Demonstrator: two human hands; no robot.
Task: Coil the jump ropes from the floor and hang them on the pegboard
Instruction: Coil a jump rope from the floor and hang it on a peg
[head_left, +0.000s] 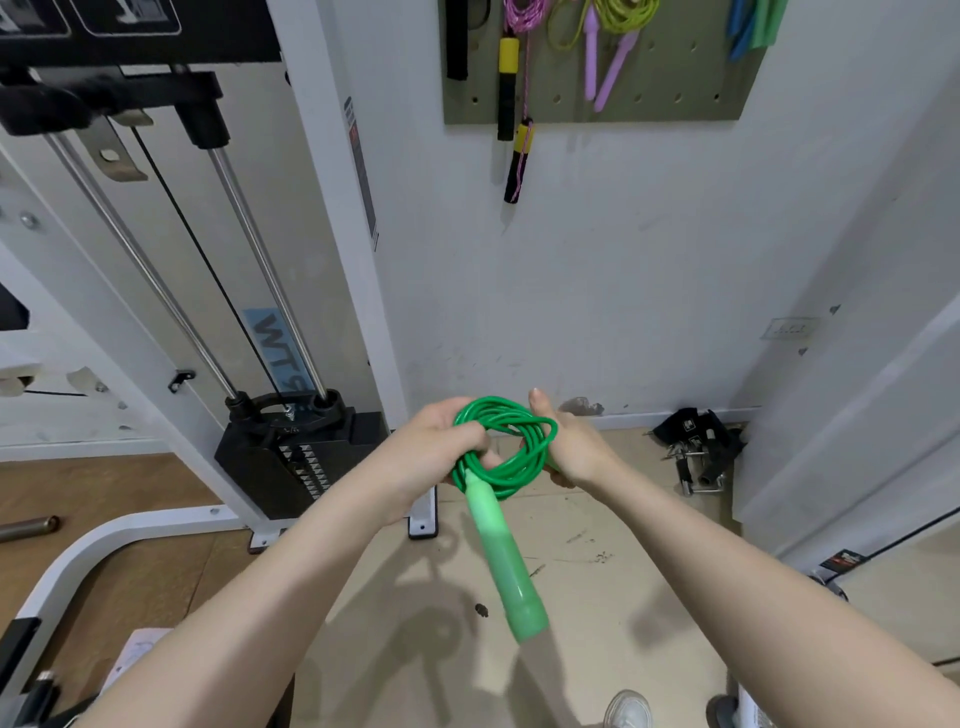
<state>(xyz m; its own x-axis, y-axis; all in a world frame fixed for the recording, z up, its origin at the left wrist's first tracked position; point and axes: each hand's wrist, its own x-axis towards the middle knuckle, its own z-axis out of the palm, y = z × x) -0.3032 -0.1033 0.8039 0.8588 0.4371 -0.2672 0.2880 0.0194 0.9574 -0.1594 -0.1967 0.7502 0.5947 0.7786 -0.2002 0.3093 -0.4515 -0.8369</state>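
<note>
At the bottom edge of the frame, right of centre, the toe of a white shoe (629, 707) stands on the beige floor (597, 545). Above it, a green handle (506, 561) dangles free from the green jump rope (506, 441), pointing down toward the camera. The rope is wound in several loops at frame centre, held between both hands off the floor.

The left hand (431, 447) grips the left side of the coil, fingers curled round the strands. The right hand (569, 449) holds the right side; its thumb stands up and its fingers wrap behind, where they are largely hidden.

Risks noted: the loops are not tied off, so a slackened grip would likely let them spring apart. The hanging handle could swing and drag a loop out. The second handle is not identifiable.

Farther off, a weight stack (296, 452) sits at centre left, and black straps (698, 447) lie at the wall base, right. At the top, the pegboard (670, 98) already carries other ropes; its crowded pegs could snag the coil.
</note>
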